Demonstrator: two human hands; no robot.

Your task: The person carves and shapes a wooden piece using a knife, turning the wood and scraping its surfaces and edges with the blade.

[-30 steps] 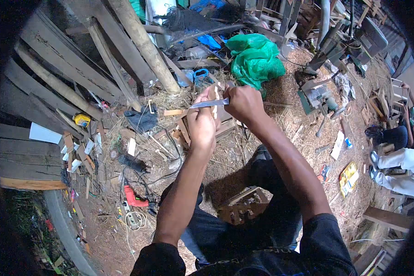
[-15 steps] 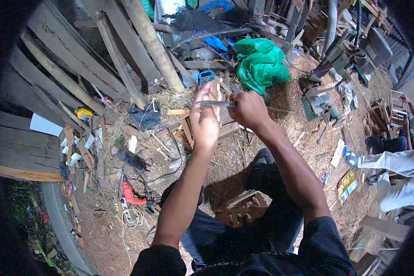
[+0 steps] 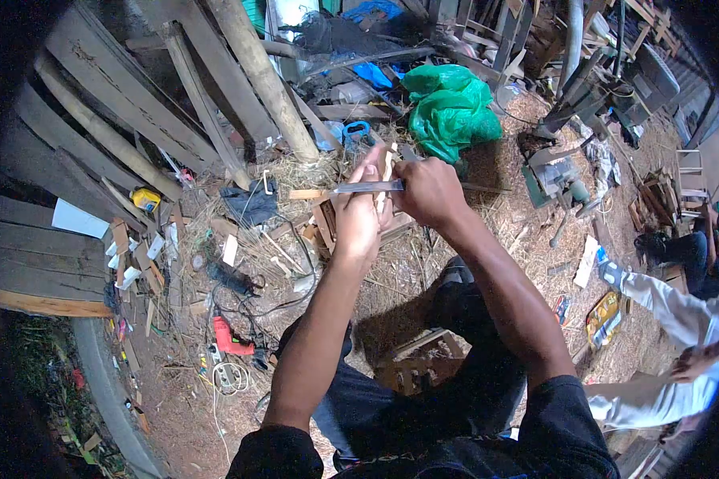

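My left hand (image 3: 359, 211) is closed around a narrow, pale piece of wood (image 3: 389, 166) with an uneven, wavy edge. Its thumb lies along the near side, and part of the wood is hidden by the fingers. My right hand (image 3: 431, 190) is wrapped in a fist around a flat metal blade (image 3: 363, 187). The blade points left and crosses in front of my left thumb; its handle end is covered by my fist, so I cannot tell its exact kind.
A green plastic bag (image 3: 455, 116) lies beyond my hands. On the littered ground at left are a red power drill (image 3: 232, 338) and a coiled white cord (image 3: 232, 378). A machine (image 3: 563, 188) stands at right. Another person's pale-trousered leg (image 3: 671, 307) extends in from the right.
My right hand and the blade have shifted slightly left across my left hand. At right, the other person's legs have moved, and a hand now rests near them.
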